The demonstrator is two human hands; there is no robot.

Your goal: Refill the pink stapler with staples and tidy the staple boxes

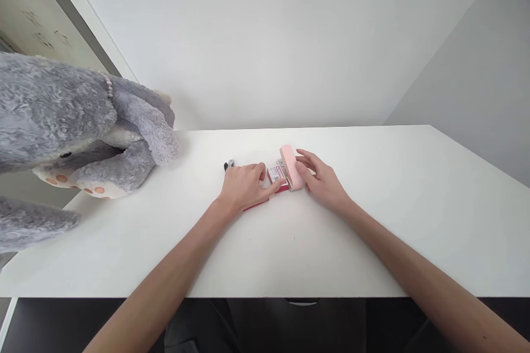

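A pink stapler (pixel 290 166) lies on the white table (pixel 372 220) near its middle. My right hand (pixel 321 179) rests against the stapler's right side, fingers curled round it. A small red box (pixel 276 176) with a white label lies just left of the stapler. My left hand (pixel 244 186) lies over the box's left part, thumb and fingers pressing on it. A small black and silver object (pixel 229 164) sits just beyond my left hand; I cannot make out what it is.
A large grey plush toy (pixel 83 132) with pink paw pads sits on the table's left end. A white wall stands behind the table, whose near edge runs along the bottom of the view.
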